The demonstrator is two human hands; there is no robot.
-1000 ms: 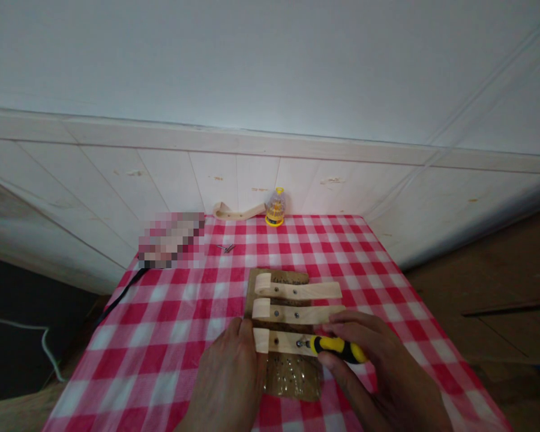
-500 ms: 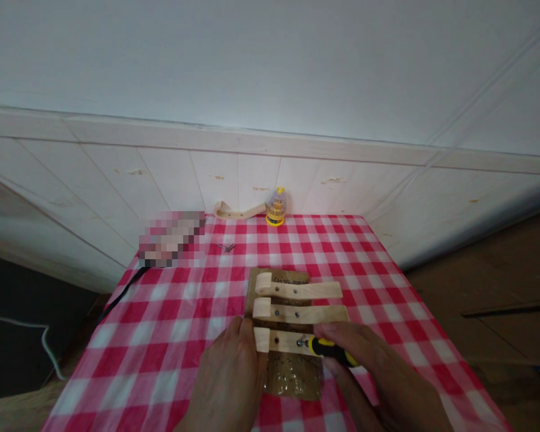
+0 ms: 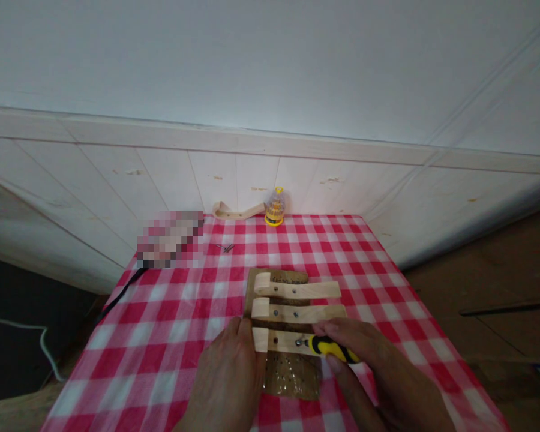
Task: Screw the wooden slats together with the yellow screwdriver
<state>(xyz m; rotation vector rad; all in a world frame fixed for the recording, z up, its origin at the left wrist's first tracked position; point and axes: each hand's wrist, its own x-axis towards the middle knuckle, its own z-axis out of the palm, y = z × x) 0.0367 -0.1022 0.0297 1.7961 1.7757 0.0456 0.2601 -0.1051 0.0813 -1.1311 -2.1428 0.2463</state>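
In my right hand is a yellow and black screwdriver, its fingers closed round the handle. The metal tip meets a screw in the right hole of the nearest wooden hook. My left hand grips the left edge of a glossy brown board, close to that hook's curled end; its fingertips are partly hidden. Two more wooden hooks, a middle one and a far one, lie across the board in parallel, each with two screws or holes showing.
A red and white checked tablecloth covers the table. Several loose screws lie beyond the board. At the back, a spare wooden hook rests beside a yellow-based bit case. A blurred item with a black strap sits at left.
The screwdriver handle has turned in my right hand, so more of its yellow side shows. My left hand and the hooks keep their places.
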